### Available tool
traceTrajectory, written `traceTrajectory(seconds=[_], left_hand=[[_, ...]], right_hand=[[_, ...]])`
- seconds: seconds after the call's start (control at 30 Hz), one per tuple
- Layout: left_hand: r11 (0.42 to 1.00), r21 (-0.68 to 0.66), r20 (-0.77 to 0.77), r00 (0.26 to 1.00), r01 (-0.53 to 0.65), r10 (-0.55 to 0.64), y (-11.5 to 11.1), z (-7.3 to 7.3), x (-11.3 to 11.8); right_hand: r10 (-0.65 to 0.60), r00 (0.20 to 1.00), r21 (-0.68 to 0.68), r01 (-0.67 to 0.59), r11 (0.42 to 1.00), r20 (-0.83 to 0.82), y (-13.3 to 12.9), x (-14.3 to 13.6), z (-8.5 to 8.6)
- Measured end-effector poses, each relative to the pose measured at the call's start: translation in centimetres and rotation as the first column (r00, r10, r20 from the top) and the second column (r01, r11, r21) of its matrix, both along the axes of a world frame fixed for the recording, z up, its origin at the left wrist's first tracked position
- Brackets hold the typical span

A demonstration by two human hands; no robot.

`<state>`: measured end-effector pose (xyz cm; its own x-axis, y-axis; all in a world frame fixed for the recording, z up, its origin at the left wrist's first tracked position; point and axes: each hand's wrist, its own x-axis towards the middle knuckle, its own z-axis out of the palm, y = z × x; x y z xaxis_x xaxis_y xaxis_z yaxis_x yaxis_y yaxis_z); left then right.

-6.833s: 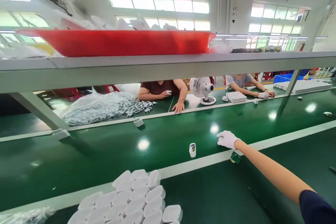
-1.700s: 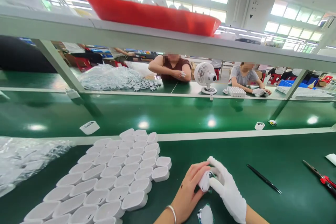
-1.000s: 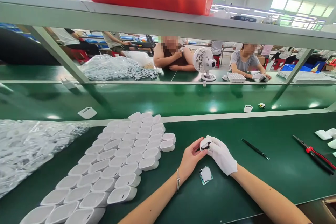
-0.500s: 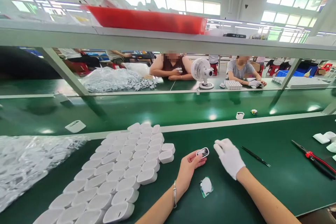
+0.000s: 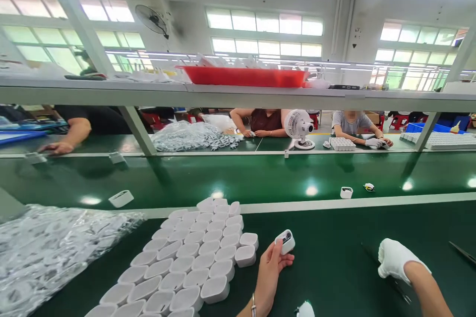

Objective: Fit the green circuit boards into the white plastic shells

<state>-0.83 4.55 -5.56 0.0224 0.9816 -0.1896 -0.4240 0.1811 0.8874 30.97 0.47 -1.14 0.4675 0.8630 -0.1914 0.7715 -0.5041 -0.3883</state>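
My bare left hand pinches a small white plastic housing between thumb and fingers, its open side showing dark parts inside. Over to the right, my white-gloved right hand is closed over the middle of black tweezers, whose two ends stick out from under it. The glove hides the fingertips. A small circuit board with a white piece on it lies on the green table between my hands, cut off by the bottom edge. Left of my left hand, white housings stand in close rows.
A clear bag of white parts lies at far left. Pliers are at the right edge. Single housings and a small board sit on the green strip ahead. Overhead runs a shelf with a red tray. Co-workers sit opposite.
My right hand has moved right, from beside the housing onto the tweezers, which now lie at a steeper angle. My left hand still holds the housing, now tilted differently. The view has tipped upward.
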Motion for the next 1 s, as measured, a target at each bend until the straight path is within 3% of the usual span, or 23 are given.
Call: traceTrajectory(seconds=[0.1,0.2,0.3,0.4,0.47,0.63,1.0], left_hand=[[1.000,0.027,-0.008,1.000,0.008,-0.008,0.1,-0.1,0.2],[1.000,0.030,-0.004,1.000,-0.004,0.004,-0.1,0.1,0.3],[0.999,-0.003,0.014,0.999,0.038,-0.037,-0.7,0.8,0.5],[0.990,-0.045,0.032,0.991,0.130,-0.129,-1.3,1.5,0.7],[0.982,-0.066,0.034,0.984,0.177,-0.175,-1.6,1.8,0.8],[0.973,-0.072,0.013,0.976,0.217,-0.217,-1.7,1.9,0.9],[0.967,-0.037,-0.034,0.967,0.251,-0.253,-2.0,2.2,1.0]], right_hand=[[0.098,0.975,0.053,-0.089,0.995,-0.198,0.6,-1.2,-0.5],[0.189,0.836,0.343,-0.001,0.939,-0.515,0.8,-4.2,0.6],[0.319,0.536,0.502,0.238,0.831,-0.782,0.6,-8.4,2.2],[0.391,0.179,0.430,0.380,0.819,-0.903,0.3,-12.1,2.7],[0.355,0.081,0.353,0.441,0.825,-0.931,0.3,-13.6,2.2],[0.297,0.093,0.304,0.483,0.821,-0.950,0.2,-14.9,0.8],[0.311,0.098,0.319,0.469,0.823,-0.945,0.2,-15.1,0.5]])
